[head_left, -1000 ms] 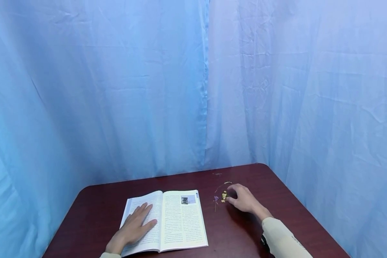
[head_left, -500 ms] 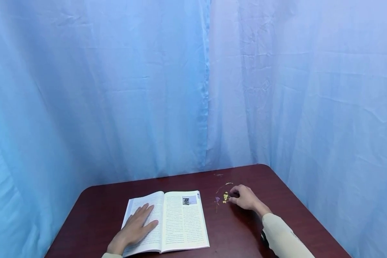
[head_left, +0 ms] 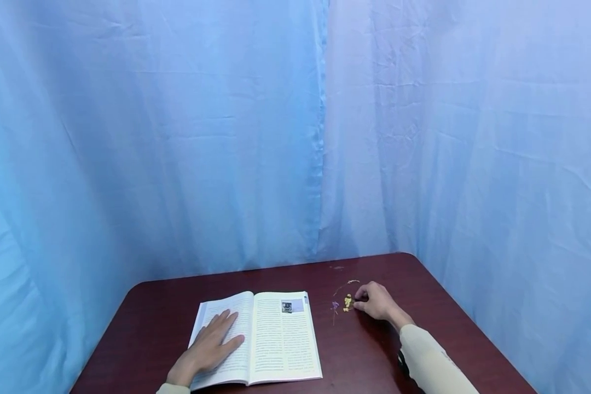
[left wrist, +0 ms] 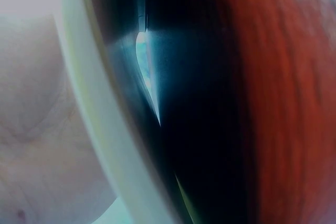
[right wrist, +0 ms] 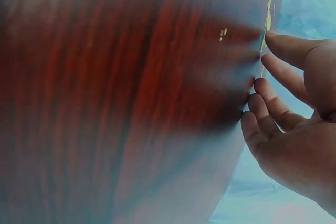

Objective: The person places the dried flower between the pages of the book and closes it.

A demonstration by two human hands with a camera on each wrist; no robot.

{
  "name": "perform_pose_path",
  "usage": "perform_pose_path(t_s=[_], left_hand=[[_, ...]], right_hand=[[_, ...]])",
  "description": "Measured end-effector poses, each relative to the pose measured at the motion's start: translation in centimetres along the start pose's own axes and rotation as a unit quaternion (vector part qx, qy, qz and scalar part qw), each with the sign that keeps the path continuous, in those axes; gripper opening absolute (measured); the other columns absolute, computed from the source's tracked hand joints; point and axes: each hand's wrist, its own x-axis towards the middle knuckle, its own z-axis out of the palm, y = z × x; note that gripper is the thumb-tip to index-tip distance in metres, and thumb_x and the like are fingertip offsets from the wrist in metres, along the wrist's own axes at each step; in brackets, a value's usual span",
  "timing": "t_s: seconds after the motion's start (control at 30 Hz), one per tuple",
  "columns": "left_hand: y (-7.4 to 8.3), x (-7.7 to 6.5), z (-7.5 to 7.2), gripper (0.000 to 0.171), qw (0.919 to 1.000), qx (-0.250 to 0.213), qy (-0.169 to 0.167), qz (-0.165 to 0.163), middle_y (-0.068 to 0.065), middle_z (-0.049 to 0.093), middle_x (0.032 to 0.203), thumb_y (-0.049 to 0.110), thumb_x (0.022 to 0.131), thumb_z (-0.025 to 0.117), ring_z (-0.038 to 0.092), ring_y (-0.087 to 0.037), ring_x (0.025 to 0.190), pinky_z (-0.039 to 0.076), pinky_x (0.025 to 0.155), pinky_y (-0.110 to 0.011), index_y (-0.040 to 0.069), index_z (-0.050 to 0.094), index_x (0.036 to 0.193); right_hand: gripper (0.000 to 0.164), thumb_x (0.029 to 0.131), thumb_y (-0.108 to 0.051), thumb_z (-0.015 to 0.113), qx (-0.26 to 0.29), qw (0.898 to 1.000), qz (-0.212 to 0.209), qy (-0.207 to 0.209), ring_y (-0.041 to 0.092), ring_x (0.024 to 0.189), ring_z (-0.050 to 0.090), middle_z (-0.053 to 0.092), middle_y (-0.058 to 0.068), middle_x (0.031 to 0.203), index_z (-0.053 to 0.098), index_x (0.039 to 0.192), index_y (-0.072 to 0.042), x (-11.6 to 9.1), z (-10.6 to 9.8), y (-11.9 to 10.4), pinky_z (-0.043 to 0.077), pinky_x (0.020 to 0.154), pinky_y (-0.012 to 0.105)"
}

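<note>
My left hand (head_left: 209, 342) lies flat on the left page of an open book (head_left: 285, 350), its fingers spread. At the book's right, my right hand (head_left: 376, 301) reaches low over the table to a small sprig of yellow flowers (head_left: 347, 302). In the right wrist view, the thumb and index fingertip of the right hand (right wrist: 294, 93) sit on either side of the yellow sprig (right wrist: 268, 17), with a gap between them. The other fingertips are bent down toward the tabletop. The left wrist view is blurred and hides the left fingers.
A purple flower (head_left: 335, 306) on a thin stem lies between the book and the yellow sprig. Behind them is a thin curved sprig (head_left: 353, 282) with a pale tip. Blue curtains (head_left: 202, 137) hang round the dark red table (head_left: 162, 301).
My right hand has slid slightly right from the yellow blossoms, and its thumb and index finger have drawn closer together. The whole head view has shifted slightly. The left hand stays on the page.
</note>
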Motion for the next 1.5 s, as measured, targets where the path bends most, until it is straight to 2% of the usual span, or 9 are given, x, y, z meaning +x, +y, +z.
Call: perform_pose_path(t_s=[0.13,0.3,0.4,0.53,0.83,1.27,1.5], left_hand=[[0.1,-0.1,0.1,0.086,1.0000,-0.001,-0.001,-0.006,-0.031,0.034,0.181,0.064,0.109,0.063,0.022,-0.062,0.170,0.015,0.134,-0.087,0.006,0.047,0.172],[1.2,-0.5,-0.3,0.081,0.9998,0.003,-0.009,-0.015,-0.032,0.035,0.181,0.054,0.110,0.065,0.024,-0.062,0.170,0.017,0.134,-0.086,0.003,0.047,0.170],[2.0,-0.6,-0.8,0.077,0.9994,0.013,-0.021,-0.024,-0.033,0.034,0.181,0.048,0.112,0.066,0.024,-0.062,0.170,0.018,0.134,-0.085,0.001,0.046,0.170],[2.2,-0.4,-0.9,0.078,0.9990,0.015,-0.026,-0.034,-0.030,0.033,0.182,0.049,0.112,0.067,0.023,-0.060,0.171,0.017,0.136,-0.084,0.003,0.046,0.171],[2.1,-0.2,-0.8,0.077,0.9989,0.015,-0.028,-0.034,-0.030,0.033,0.183,0.050,0.113,0.066,0.023,-0.059,0.171,0.017,0.136,-0.083,0.004,0.045,0.172],[2.4,-0.1,-0.6,0.079,0.9996,0.015,-0.018,-0.018,-0.032,0.034,0.181,0.051,0.111,0.066,0.025,-0.062,0.169,0.019,0.133,-0.086,0.003,0.046,0.171],[2.8,-0.2,-0.7,0.077,0.9990,0.019,-0.026,-0.031,-0.030,0.034,0.182,0.049,0.112,0.066,0.024,-0.060,0.170,0.018,0.135,-0.084,0.005,0.046,0.172]], right_hand=[[0.006,0.099,-0.008,0.087,0.000,1.000,0.000,0.001,0.028,0.107,0.074,0.080,0.008,0.108,0.084,0.104,-0.007,-0.1,0.0,0.1,0.064,0.097,0.055],[0.004,0.099,-0.008,0.087,-0.002,1.000,0.009,0.008,0.019,0.096,0.069,0.078,0.004,0.101,0.083,0.100,-0.010,0.0,0.1,0.2,0.061,0.089,0.046],[0.006,0.099,-0.008,0.086,-0.002,1.000,0.013,0.014,0.016,0.087,0.064,0.076,0.002,0.095,0.082,0.096,-0.011,0.1,0.2,0.2,0.059,0.083,0.041],[0.011,0.100,-0.007,0.085,-0.004,1.000,0.011,0.018,0.013,0.080,0.061,0.075,0.000,0.088,0.080,0.092,-0.011,0.3,0.2,0.2,0.056,0.078,0.039],[0.010,0.103,-0.009,0.082,-0.001,0.999,0.033,0.008,0.015,0.083,0.062,0.075,0.002,0.094,0.079,0.093,-0.011,0.2,0.1,0.1,0.056,0.079,0.040],[0.014,0.105,-0.010,0.080,-0.002,0.999,0.052,0.003,0.016,0.080,0.063,0.075,0.002,0.092,0.080,0.091,-0.012,0.0,-0.4,0.3,0.056,0.080,0.042],[0.012,0.104,-0.012,0.081,-0.005,0.998,0.056,0.002,0.018,0.082,0.064,0.075,0.004,0.094,0.077,0.094,-0.010,0.3,-0.4,0.3,0.057,0.083,0.045]])
